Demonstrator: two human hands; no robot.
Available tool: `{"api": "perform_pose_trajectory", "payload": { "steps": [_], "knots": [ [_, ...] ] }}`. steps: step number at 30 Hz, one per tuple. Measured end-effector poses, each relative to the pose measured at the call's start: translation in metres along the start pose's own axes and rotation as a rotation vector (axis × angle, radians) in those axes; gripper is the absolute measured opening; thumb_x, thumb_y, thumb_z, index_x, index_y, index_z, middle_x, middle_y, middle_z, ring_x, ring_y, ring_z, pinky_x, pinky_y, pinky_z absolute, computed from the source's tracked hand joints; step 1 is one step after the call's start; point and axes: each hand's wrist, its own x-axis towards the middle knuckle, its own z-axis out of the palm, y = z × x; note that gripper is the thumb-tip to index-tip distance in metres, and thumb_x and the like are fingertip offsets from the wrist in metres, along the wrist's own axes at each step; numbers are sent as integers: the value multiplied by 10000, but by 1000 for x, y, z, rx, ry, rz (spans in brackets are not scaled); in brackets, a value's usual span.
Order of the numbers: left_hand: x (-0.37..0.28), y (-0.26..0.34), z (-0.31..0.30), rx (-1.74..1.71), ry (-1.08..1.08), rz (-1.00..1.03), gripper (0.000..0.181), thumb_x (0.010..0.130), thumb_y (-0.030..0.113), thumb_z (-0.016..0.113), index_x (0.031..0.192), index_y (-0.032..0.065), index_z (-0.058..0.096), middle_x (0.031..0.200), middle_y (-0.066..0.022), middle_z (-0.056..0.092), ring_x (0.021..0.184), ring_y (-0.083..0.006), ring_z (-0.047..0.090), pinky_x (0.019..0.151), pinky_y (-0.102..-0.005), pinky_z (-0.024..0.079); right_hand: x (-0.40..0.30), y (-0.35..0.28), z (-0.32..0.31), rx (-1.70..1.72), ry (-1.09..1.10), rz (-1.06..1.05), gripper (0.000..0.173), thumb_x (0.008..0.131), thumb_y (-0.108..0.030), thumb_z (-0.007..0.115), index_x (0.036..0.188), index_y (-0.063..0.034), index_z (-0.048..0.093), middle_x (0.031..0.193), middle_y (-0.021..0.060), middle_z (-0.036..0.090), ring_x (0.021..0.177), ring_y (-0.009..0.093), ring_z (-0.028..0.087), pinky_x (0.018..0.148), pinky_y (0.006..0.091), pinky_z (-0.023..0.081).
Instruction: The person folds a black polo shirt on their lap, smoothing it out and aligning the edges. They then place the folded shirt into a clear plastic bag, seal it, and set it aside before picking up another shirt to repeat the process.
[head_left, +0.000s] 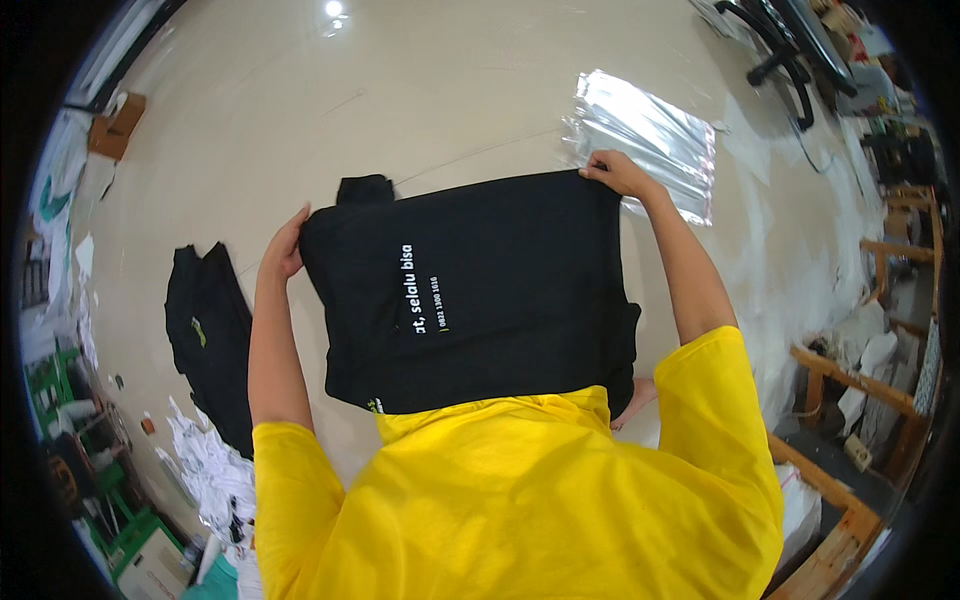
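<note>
A black T-shirt (510, 285) with white lettering is spread, partly folded, in front of my body. My left hand (287, 244) is at its upper left corner, thumb along the edge; whether the fingers grip the cloth is hidden. With thumb and fingers, my right hand (611, 174) pinches the upper right corner. A short piece of black cloth (365, 189) juts out past the shirt's top edge. Left of my left forearm, more black clothing (210, 322) with a small green print lies on the floor. A stack of clear plastic bags (652, 135) lies just beyond my right hand.
White cloth scraps (206, 465) are heaped at the lower left, near green metal equipment (142, 551). A cardboard box (118, 127) is at the upper left. A wheeled chair base (784, 71) stands at the upper right. Wooden frames (855, 379) line the right side.
</note>
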Motion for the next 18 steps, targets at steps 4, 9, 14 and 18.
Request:
{"api": "perform_pose_trajectory", "payload": {
  "steps": [4, 9, 14, 18],
  "knots": [
    [3, 16, 5, 106, 50, -277, 559, 1031, 484, 701, 1254, -29, 723, 1251, -140, 761, 1110, -221, 731, 1014, -352, 582, -4, 0, -12, -69, -90, -5, 401, 975, -363, 803, 864, -4, 667, 729, 53, 611, 729, 150, 518, 677, 371, 461],
    [-15, 29, 5, 292, 59, 251, 502, 1079, 342, 669, 1440, -1, 608, 1367, -111, 701, 1231, -187, 665, 1085, -338, 525, -30, -7, -39, -23, -78, 38, 310, 959, -282, 818, 931, -1, 689, 796, 63, 648, 775, 168, 590, 717, 362, 493],
    [-96, 9, -7, 174, 15, 729, 371, 1086, 137, 642, 1426, 0, 591, 1323, -80, 679, 1277, -144, 594, 1128, -315, 438, -98, -17, -18, -1, 525, -75, 176, 947, -146, 779, 1028, -10, 703, 961, 131, 703, 893, 273, 678, 808, 377, 532],
    [-166, -85, -101, 514, 70, 573, 306, 1007, -52, 595, 1296, 15, 672, 1286, -71, 689, 1297, -141, 575, 1130, -326, 428, -193, -42, 31, -40, 848, -68, 191, 860, 41, 763, 1022, -28, 688, 994, 142, 659, 933, 314, 665, 823, 391, 530]
  ]
}}
